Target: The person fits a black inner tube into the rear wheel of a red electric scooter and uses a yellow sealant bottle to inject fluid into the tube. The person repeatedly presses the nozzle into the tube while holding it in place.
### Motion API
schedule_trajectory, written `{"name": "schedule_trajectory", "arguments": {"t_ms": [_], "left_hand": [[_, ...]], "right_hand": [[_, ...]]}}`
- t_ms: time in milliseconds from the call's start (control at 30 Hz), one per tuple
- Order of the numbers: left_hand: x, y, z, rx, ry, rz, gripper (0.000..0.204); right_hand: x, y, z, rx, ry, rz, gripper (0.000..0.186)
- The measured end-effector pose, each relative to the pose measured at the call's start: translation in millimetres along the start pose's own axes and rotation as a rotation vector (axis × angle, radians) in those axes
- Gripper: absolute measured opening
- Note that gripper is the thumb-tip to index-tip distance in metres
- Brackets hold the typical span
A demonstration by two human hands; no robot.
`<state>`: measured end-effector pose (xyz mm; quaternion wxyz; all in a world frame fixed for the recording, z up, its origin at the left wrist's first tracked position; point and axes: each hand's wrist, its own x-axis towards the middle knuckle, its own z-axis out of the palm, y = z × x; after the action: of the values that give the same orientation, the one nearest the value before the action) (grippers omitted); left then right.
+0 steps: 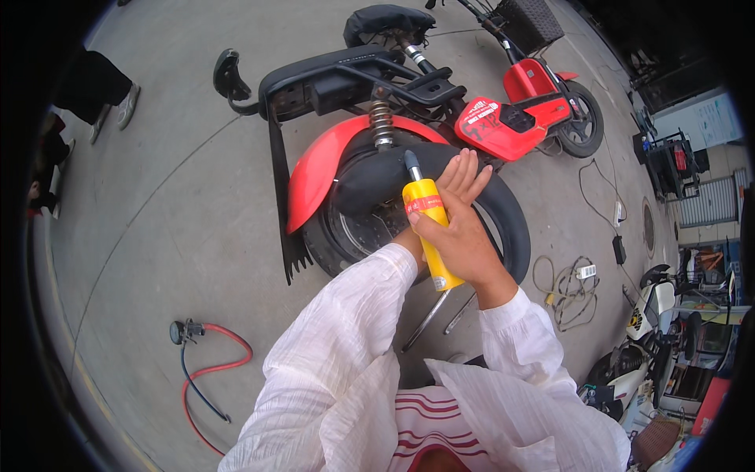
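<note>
My right hand (469,245) is wrapped round a yellow cylindrical hand tool (432,261) with a metal shaft and a dark, bullet-shaped tip. That tip stands against or just over a black, puffed-up inner tube (366,179), though contact cannot be made out. Beneath the tool, my left forearm crosses to the tube, where my left hand (462,178) lies with its fingers stretched out beside the tip. The tube bulges out along the rear tyre (515,236) of a red electric scooter (314,177). Part of the wheel is hidden behind my hands and sleeves.
A pressure gauge (189,330) with a red hose (224,366) lies on the concrete at left. Coiled cable (570,303) and a power strip (586,272) are to the right. Other scooters (649,315) stand far right. A person's legs (93,85) show at upper left.
</note>
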<state>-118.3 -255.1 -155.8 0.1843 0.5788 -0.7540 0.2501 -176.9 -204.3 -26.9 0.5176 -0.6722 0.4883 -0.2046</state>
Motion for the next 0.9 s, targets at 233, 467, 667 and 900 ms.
{"name": "schedule_trajectory", "arguments": {"t_ms": [233,467,667,900], "left_hand": [[0,-4,13,-0.034,0.032,-0.017,0.066],[8,-7,-3,-0.065,-0.103,-0.036,0.075],[5,-11,-9,0.001,-0.105,0.009,0.076],[8,-8,-7,-0.094,-0.098,-0.017,0.076]], "right_hand": [[-6,8,3,-0.127,-0.081,-0.227,0.055],[4,24,-9,-0.416,0.081,-0.276,0.072],[0,19,-7,-0.605,0.091,-0.348,0.073],[-1,23,-12,-0.664,0.101,-0.282,0.074]]}}
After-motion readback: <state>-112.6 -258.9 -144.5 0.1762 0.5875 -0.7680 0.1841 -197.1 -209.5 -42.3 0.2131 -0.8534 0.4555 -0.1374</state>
